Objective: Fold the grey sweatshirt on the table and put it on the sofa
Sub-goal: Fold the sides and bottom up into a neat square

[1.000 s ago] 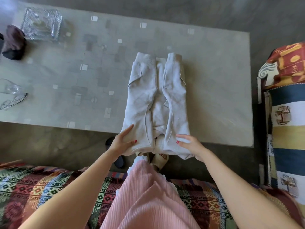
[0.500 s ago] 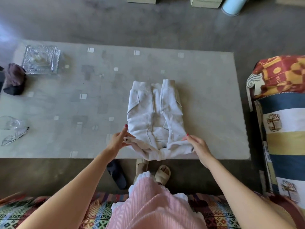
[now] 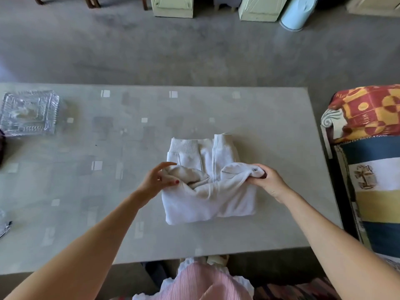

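The grey sweatshirt (image 3: 207, 198) lies on the table (image 3: 270, 131), right of centre, its near end doubled over toward the far ribbed hem. My left hand (image 3: 159, 180) pinches the left corner of that folded-over edge, with the index finger raised. My right hand (image 3: 267, 180) grips the right corner, fingers curled around the cloth. The folded edge sags between the two hands, roughly over the garment's middle. The sofa (image 3: 372, 180), covered in striped and patterned cloth, stands just right of the table.
A cut-glass dish (image 3: 29, 112) sits at the table's far left. Cream furniture legs (image 3: 173, 6) and a pale blue bin (image 3: 296, 15) stand across the grey floor. My pink skirt (image 3: 201, 284) and sandals are below the near table edge.
Both hands have lifted the sweatshirt's near end off the table edge and carried it away from me, folding it over the body. The view has tilted up and back.
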